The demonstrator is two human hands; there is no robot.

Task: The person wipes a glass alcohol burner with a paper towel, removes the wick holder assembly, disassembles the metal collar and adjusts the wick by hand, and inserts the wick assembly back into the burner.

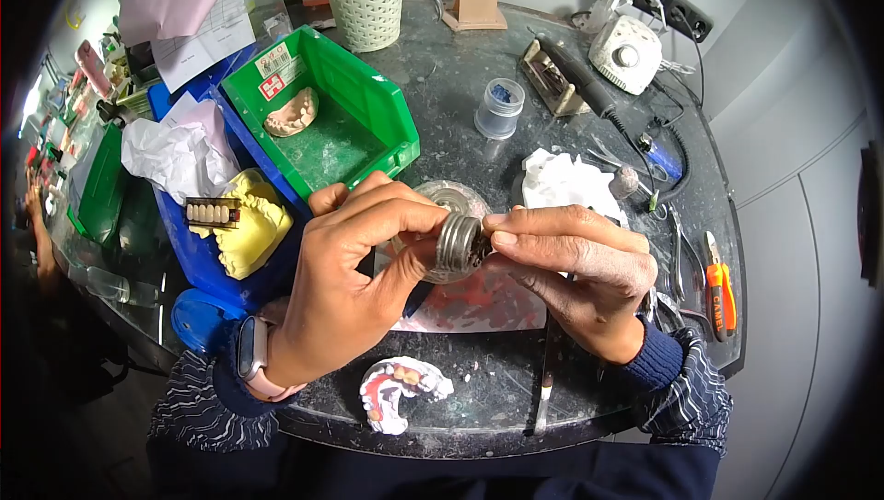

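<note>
Between the thumb and fingers of my left hand (368, 265) is a grey ridged cylinder (453, 242), metallic in look and possibly a coil of wire. My right hand (580, 265) pinches at its dark right end; the fingertips hide what exactly they grip. Behind and below the cylinder stands a round clear container (451, 194), partly covered by my hands. A dental model (401, 394) with pink wax and a few tooth-coloured pieces lies near the bench edge, below my left hand. To its right rests a thin brush-like tool (545, 399).
Left are a green bin (396, 127) holding a dental cast (293, 113) and a blue bin (198, 256) with yellow casts. A small clear jar (500, 111), a handpiece (575, 76), crumpled white paper (566, 185) and orange pliers (718, 288) stand behind and right. A person's arm shows far left.
</note>
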